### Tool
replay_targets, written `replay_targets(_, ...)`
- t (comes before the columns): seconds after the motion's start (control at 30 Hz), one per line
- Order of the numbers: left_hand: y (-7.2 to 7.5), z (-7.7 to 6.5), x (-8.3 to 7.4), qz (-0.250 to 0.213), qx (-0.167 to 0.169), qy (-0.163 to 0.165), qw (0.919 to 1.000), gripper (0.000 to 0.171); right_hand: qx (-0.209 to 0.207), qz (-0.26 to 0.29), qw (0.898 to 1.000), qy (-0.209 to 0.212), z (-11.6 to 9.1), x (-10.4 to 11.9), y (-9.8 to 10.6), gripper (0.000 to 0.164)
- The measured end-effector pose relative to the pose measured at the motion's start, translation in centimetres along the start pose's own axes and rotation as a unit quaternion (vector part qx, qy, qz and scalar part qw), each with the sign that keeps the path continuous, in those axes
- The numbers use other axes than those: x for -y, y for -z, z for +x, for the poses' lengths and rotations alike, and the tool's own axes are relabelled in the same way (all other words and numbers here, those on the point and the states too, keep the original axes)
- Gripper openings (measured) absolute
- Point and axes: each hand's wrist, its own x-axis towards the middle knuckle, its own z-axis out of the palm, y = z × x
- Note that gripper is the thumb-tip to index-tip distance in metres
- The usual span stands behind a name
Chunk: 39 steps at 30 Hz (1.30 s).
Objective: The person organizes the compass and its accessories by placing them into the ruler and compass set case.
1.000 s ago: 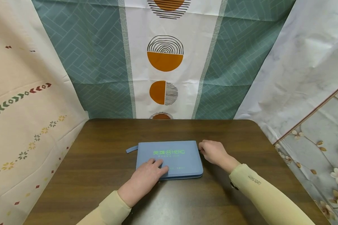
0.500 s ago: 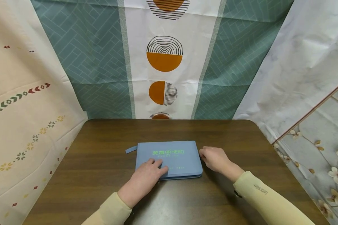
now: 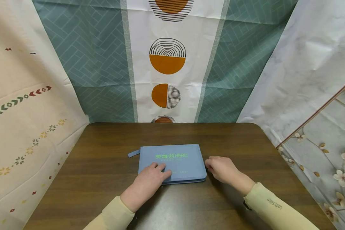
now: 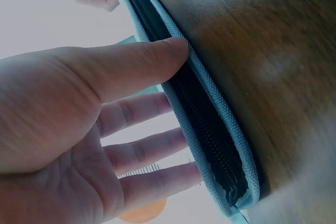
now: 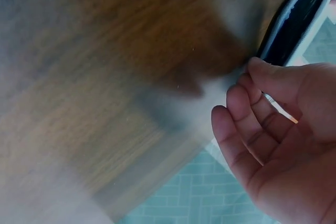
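Observation:
A blue zippered case (image 3: 187, 166) with green "HERO" lettering lies flat on the wooden table, a strap loop (image 3: 134, 153) sticking out at its left end. My left hand (image 3: 149, 180) rests on its front left part, fingers fairly straight on the cover. In the left wrist view the thumb (image 4: 157, 59) lies across the front edge, where black zipper tape (image 4: 210, 140) shows. At the case's right edge, my right hand (image 3: 222, 169) has curled fingers; thumb and forefinger (image 5: 262, 74) pinch at the zipper. The small zipper pull between them is hidden by the fingertips.
The brown wooden table (image 3: 103, 195) extends around the case on all sides. A teal and white patterned cloth (image 3: 109, 64) hangs behind its far edge. Printed cloths hang at the left (image 3: 23, 127) and the right (image 3: 313, 64).
My right hand has moved toward me along the case's right edge, from near the far corner to closer to the front corner. The left hand and the case have stayed put.

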Motion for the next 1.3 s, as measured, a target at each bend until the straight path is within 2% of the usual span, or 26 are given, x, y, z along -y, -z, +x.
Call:
replay_targets(0.2,0.0,0.0,-0.1,-0.006,0.004,-0.001,1.0,0.04,0.02,0.008,1.0,-0.004,-0.9,0.7,0.3,0.041)
replay_targets(0.43,0.0,0.0,-0.1,-0.014,0.006,-0.001,0.9999,0.039,0.025,0.024,0.999,-0.008,-2.1,1.7,0.7,0.042)
replay_targets(0.7,0.2,0.1,-0.1,-0.018,0.013,0.003,0.9998,0.04,0.024,0.042,0.999,-0.008,-2.9,2.9,1.0,0.034)
replay_targets(1.03,0.2,-0.1,-0.1,-0.021,0.0,-0.002,0.9998,0.041,0.01,0.047,0.999,-0.001,-2.9,4.4,0.8,0.031)
replay_targets(1.3,0.2,-0.2,-0.2,-0.024,0.0,-0.002,0.9997,0.04,0.031,0.05,0.998,0.0,-2.3,5.7,0.9,0.023)
